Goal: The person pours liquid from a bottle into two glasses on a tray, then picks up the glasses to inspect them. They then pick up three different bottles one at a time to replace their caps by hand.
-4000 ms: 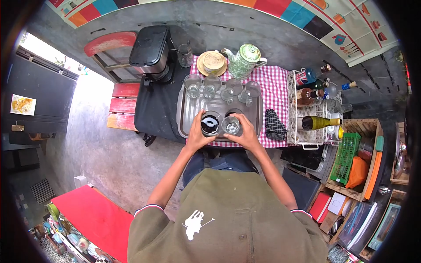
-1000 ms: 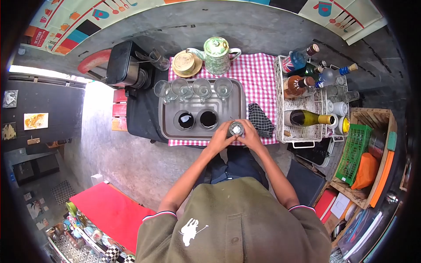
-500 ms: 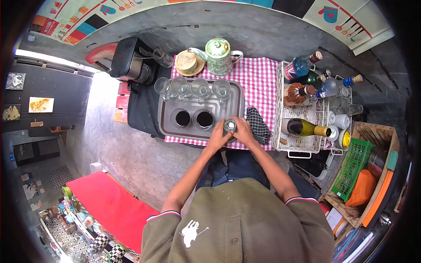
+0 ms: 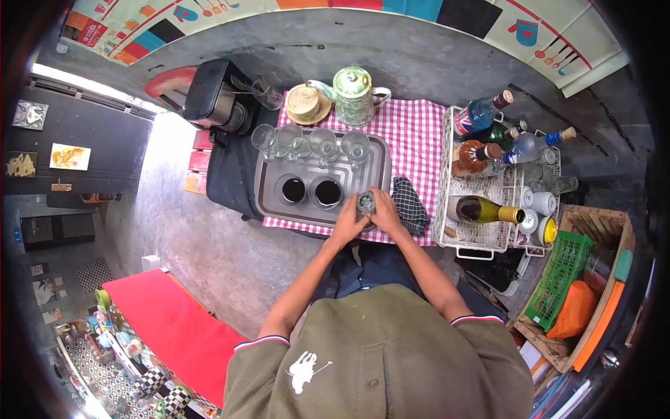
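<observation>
Between my left hand (image 4: pixel 351 222) and my right hand (image 4: pixel 384 213) is a small glass container (image 4: pixel 366 202), held upright at the tray's front right corner. The fingers of both hands wrap round its sides. Two glasses of dark liquid, a left one (image 4: pixel 293 189) and a right one (image 4: pixel 326 191), stand on the grey tray (image 4: pixel 382 167) just left of my hands. Several empty glass mugs (image 4: pixel 322 142) line the back of the tray. A dark checked cloth (image 4: pixel 410 206) lies right of my right hand.
Behind the tray stand a green speckled pot (image 4: pixel 353 98) and a yellowish cup on a saucer (image 4: pixel 305 103). A black coffee machine (image 4: pixel 213 94) is at the back left. On the right, a white wire rack (image 4: pixel 450 174) holds bottles, beside a wooden crate (image 4: pixel 569 209).
The view has shifted slightly. Both hands stay around the small glass container; the bright white spot seen in its opening before no longer shows.
</observation>
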